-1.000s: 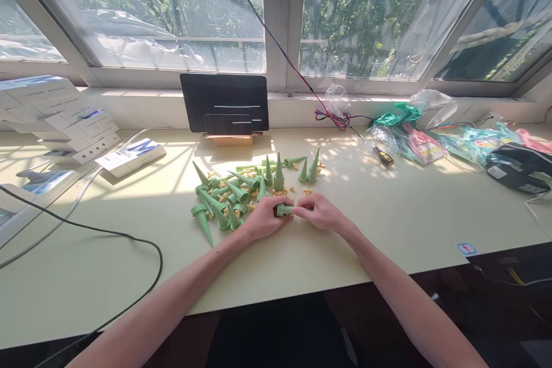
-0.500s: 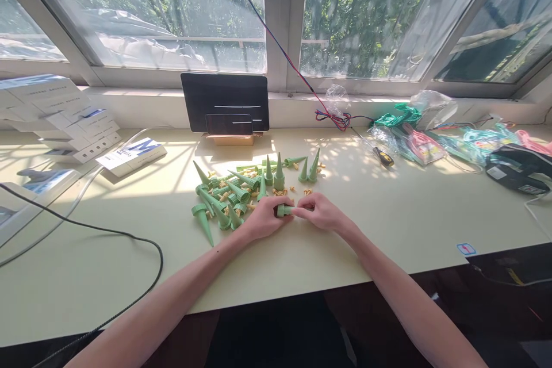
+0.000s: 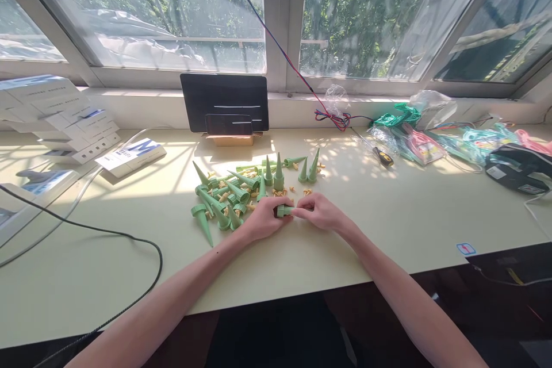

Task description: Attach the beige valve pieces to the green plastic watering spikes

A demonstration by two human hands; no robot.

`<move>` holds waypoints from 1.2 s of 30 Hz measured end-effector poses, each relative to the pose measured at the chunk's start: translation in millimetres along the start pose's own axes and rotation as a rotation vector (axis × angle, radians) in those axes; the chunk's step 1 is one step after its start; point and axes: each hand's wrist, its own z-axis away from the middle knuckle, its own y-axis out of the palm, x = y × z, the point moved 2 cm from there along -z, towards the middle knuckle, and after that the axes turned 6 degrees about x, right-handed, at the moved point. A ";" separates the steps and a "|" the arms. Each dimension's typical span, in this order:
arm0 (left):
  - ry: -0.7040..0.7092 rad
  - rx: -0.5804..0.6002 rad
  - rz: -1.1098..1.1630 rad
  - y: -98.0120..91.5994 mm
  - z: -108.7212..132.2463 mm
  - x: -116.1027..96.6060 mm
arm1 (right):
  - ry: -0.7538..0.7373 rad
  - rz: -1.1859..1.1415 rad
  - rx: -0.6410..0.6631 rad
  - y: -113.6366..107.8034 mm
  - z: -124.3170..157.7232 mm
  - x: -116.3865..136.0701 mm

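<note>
My left hand (image 3: 261,219) is closed round a green plastic cone spike (image 3: 283,210), whose wide end shows between the two hands. My right hand (image 3: 321,212) pinches at that wide end with its fingertips; whatever small part it holds is hidden. Just behind the hands lies a heap of green cone spikes (image 3: 224,195), some lying flat. A few stand upright (image 3: 278,173). Small yellow plastic pieces (image 3: 280,191) are scattered among them on the pale table (image 3: 129,224).
A dark tablet on a stand (image 3: 225,102) leans at the window sill. Stacked white boxes (image 3: 64,115) sit at the left, and a black cable (image 3: 107,236) crosses the table. A screwdriver (image 3: 383,156), plastic bags (image 3: 414,138) and a black object (image 3: 520,168) lie at the right.
</note>
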 end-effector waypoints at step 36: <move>-0.027 -0.042 0.247 1.2 4.2 -12.2 | -0.025 -0.437 -0.246 -19.6 -23.6 30.5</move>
